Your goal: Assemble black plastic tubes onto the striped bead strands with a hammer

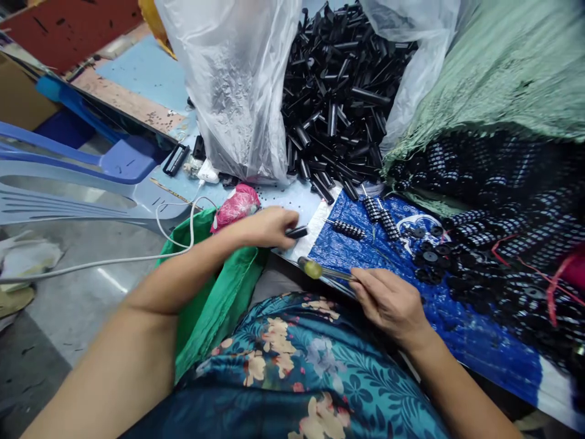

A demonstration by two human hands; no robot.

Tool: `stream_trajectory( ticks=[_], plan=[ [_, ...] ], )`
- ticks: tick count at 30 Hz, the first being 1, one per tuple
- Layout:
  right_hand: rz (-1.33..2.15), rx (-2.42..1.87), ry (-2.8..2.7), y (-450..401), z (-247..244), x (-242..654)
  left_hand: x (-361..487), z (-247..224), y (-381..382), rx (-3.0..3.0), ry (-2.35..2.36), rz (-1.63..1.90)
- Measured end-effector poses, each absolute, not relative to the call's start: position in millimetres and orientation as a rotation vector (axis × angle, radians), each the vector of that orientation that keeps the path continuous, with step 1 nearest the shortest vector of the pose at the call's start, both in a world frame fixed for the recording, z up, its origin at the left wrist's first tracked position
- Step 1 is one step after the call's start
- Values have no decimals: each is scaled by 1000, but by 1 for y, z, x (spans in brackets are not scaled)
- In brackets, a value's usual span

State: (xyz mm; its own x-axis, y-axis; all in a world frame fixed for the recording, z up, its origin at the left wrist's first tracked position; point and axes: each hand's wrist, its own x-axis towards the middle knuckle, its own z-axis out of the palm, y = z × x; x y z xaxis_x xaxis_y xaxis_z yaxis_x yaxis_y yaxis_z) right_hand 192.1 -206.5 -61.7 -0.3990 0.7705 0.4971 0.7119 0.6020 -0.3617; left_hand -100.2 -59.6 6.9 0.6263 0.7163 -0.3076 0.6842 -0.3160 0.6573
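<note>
Near the table's front edge, my left hand (276,227) is closed around a short black plastic tube (297,231) that sticks out to the right. My right hand (393,302) grips what looks like a screwdriver (320,271) by its thin shaft. Its yellowish see-through handle points left, just below the black tube and apart from it. Black rollers (348,230) with white-dotted bristles or knobs lie on the blue printed sheet (375,256) beyond my right hand. Black round discs (429,256) are scattered farther right.
A clear plastic bag (242,91) stands behind a heap of black tubes (338,110). At right, a green woven sack (512,79) spills dotted rollers. A pink bundle (237,204), white cable (192,225) and green bag (219,305) are near my left arm. Plastic chairs (91,189) stand left.
</note>
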Motion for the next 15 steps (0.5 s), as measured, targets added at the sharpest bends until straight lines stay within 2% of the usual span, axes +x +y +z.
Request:
stream_trajectory(
  ticks=[3,5,8,11,15],
  plan=[
    [44,-1329,-2133,-213,-68,217,-161,35,-57,1957,1058,-314],
    [9,-1426,-2153,-213,-74,225,-178,42,-59,2019,1124,-380],
    [11,-1473,-2177,-207,-78,220,-149,30,-59,2287,1124,-155],
    [17,-1503,-2147,-205,-72,210,-89,-1,-45,2611,1215,163],
    [36,-1527,-2047,-214,-62,225,-37,-40,-6,2840,1248,379]
  ],
)
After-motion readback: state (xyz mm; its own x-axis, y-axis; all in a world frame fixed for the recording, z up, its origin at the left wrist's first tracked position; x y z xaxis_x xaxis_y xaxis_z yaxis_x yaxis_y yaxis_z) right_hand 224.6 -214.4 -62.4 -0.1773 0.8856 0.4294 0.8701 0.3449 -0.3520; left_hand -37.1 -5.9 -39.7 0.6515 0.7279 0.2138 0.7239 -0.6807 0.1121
